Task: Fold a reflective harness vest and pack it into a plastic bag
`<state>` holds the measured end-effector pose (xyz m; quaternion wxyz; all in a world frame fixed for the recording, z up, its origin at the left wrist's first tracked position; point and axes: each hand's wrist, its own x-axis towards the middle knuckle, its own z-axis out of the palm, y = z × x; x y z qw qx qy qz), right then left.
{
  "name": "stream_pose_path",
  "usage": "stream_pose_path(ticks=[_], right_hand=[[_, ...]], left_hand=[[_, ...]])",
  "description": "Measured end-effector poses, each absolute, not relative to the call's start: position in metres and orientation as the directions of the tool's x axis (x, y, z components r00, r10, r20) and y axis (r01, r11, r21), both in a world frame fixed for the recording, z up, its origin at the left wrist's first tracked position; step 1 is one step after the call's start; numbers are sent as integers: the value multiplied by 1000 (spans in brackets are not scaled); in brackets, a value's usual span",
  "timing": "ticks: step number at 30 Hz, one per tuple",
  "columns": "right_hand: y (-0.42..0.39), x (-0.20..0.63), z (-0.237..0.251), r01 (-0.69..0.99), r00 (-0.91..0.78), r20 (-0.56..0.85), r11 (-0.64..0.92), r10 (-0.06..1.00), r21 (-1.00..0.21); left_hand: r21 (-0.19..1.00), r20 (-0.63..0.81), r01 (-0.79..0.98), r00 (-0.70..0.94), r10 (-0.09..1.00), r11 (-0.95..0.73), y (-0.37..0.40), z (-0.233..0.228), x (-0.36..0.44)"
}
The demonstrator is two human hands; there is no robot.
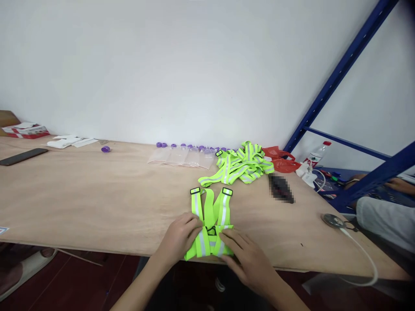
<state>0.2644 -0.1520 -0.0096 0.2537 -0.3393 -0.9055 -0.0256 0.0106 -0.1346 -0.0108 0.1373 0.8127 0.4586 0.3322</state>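
A plain white wall backs a long plywood desk [97, 194], with a blue metal rack [340, 69] rising at the right and dark red floor showing below the near edge.

From the head camera, both hands work at the desk's near edge on a neon-yellow reflective vest [211, 220]. The vest lies flat, its two straps with grey bands and black buckles running away from the person, its lower part bunched at the edge of the desk. The left hand [180, 240] rests on the vest's left side, fingers curled over the fabric in a loose grip; whether it pinches the cloth or only presses it, I cannot tell. The right hand [247, 258] lies palm down on the vest's right lower corner, fingers spread and flat, a pressing rather than closed grip.

Farther back, a heap of more yellow vests [241, 166] sits near the wall, well apart from the hands. Just left of it lie clear plastic bags [181, 156] with small purple caps [105, 149] along the wall. Right of the heap are red plastic bags [280, 159] and a clear bottle [317, 155] with a red cap. A dark phone [22, 156] and a red-and-white box [26, 129] lie at the far left. A round metal disc [332, 220] with a white cable sits near the right edge, beside another person's sleeve [385, 220].
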Motion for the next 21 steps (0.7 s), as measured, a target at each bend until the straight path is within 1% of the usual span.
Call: stream_pose_path(ticks=[2, 4, 8, 10, 12, 14, 16, 19, 21], right_hand=[[-158, 267, -10, 628, -647, 465, 768, 605, -125], [-164, 268, -12, 625, -651, 475, 774, 592, -107], [-173, 267, -17, 626, -635, 530, 776, 562, -71], [-178, 266, -18, 617, -633, 550, 784, 545, -66], [-181, 266, -19, 600, -642, 552, 797, 532, -70], [-184, 267, -20, 588, -643, 552, 804, 531, -88], [-184, 268, -21, 588, -622, 561, 799, 546, -125], [-180, 270, -21, 591, -575, 570, 780, 586, -206], [-174, 270, -19, 584, -557, 554, 766, 619, -269]], left_hand=[[497, 432, 620, 430, 793, -607, -145, -10, 7], [448, 420, 620, 490, 764, -644, -157, -9, 2], [308, 389, 633, 597, 701, -710, -181, -13, -9], [245, 397, 640, 619, 678, -728, -189, -19, -12], [210, 433, 639, 617, 657, -740, -193, -26, -13], [214, 489, 630, 592, 641, -746, -193, -31, -12], [247, 543, 618, 549, 635, -746, -192, -34, -8], [322, 592, 598, 478, 649, -734, -187, -29, 3], [389, 589, 595, 427, 687, -703, -181, -22, 12]])
